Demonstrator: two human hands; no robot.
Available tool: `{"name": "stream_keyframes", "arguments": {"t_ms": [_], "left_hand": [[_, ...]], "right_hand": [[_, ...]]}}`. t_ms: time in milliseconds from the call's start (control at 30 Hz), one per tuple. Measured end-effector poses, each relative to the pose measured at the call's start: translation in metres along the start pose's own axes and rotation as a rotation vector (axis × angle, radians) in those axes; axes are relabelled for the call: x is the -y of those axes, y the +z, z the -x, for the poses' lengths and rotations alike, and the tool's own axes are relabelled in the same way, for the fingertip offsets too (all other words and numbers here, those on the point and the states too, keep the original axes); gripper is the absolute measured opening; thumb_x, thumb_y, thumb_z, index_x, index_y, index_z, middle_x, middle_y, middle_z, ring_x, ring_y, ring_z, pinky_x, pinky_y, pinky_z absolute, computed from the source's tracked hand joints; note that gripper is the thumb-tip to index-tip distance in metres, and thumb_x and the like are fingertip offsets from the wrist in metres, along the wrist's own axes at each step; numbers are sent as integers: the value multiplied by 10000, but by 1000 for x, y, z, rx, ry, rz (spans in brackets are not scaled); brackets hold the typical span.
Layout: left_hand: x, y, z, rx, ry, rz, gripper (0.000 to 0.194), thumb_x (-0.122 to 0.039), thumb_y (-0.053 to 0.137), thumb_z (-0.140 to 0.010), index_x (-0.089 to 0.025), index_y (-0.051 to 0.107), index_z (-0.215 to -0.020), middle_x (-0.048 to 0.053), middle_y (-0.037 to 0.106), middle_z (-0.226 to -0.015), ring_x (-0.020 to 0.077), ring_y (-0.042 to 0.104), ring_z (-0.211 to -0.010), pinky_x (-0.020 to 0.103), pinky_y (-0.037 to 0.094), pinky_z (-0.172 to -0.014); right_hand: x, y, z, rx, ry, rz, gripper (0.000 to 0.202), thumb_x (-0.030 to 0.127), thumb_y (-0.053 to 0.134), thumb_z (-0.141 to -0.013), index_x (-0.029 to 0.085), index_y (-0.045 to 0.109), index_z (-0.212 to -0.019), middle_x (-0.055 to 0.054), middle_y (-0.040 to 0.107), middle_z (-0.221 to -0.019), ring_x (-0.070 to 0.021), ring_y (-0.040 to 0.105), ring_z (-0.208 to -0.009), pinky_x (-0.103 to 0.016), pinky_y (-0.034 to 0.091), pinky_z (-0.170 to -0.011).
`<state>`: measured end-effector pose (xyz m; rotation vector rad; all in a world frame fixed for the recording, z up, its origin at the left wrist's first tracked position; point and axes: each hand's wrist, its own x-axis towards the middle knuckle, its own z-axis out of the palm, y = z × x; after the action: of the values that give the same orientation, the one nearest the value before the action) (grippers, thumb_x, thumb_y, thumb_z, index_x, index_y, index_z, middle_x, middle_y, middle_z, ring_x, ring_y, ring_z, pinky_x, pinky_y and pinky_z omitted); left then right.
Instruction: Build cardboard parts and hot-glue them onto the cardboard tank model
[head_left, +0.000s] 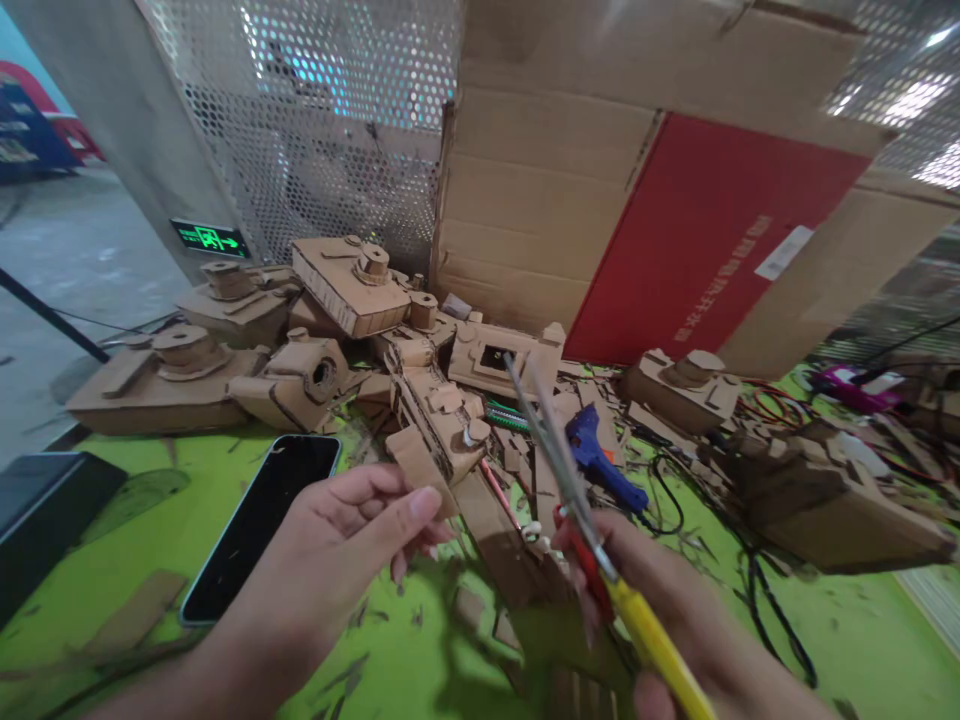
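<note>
Models (187, 375) of cardboard stand assembled toward the counter's (405, 645) far edge; the strip (420, 468) appears separate, its trimming impossible to judge. The left hand (337, 540), half closed, pinches it above the counter's middle; the right hand (667, 585) grips scissors (574, 495), blades slightly parted.

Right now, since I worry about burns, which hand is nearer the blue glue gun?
The right hand, just below the glue gun; the left hand is farther, to its left.
</note>
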<state>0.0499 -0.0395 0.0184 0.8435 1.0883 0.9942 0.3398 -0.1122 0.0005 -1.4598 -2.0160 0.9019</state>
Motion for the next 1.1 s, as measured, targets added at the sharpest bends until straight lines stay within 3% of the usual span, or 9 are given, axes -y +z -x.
{"name": "stream_keyframes", "arguments": {"t_ms": [133,300,467,600,700,800,1100], "left_hand": [[4,-4,5,30,86,-91,367,-555,988,-719,-215,852,-722,25,832,-660,105,689,-563,133,504,-514],[7,-6,6,28,130,-97,368,-592,970,-727,-243,855,-716,15,832,-667,116,715,-588,142,537,-543],[4,-3,8,26,150,-69,315,-552,977,-741,-258,864,-724,13,837,-679,127,741,-606,145,569,-575],[0,1,12,40,148,-70,219,-428,983,-768,-239,879,-731,24,832,-667,133,747,-616,143,577,-582],[-2,4,14,33,148,-86,167,-345,973,-760,-221,875,-708,36,827,-653,140,738,-599,158,585,-581],[-5,7,15,13,149,-115,126,-303,959,-742,-223,875,-694,37,823,-645,142,728,-591,163,587,-575],[-8,7,13,16,156,-201,174,-341,901,-785,-227,853,-662,65,837,-659,190,778,-616,206,616,-586]], "right_hand": [[22,6,-7,119,56,-31,695,538,818,-844,253,643,-1453,-166,772,-1357,-393,767,-1171,-451,680,-929],[35,4,-16,204,109,-72,400,401,762,-812,230,743,-1172,-154,831,-1152,-325,798,-932,-403,688,-810],[37,4,-16,225,133,-52,394,389,744,-789,224,729,-1147,-152,830,-1095,-323,781,-888,-426,676,-796],[36,7,-19,256,170,-24,373,303,710,-764,217,723,-1127,-146,816,-1092,-310,760,-884,-430,659,-802],[33,8,-19,262,146,-15,298,421,713,-836,227,710,-1063,-124,795,-998,-279,720,-800,-386,634,-707],[31,9,-17,230,103,-2,376,591,693,-890,232,691,-1001,-98,756,-883,-251,665,-704,-352,594,-617],[19,15,-8,220,35,107,190,419,675,-941,235,669,-985,-57,747,-810,-213,652,-651,-308,547,-589]]}}
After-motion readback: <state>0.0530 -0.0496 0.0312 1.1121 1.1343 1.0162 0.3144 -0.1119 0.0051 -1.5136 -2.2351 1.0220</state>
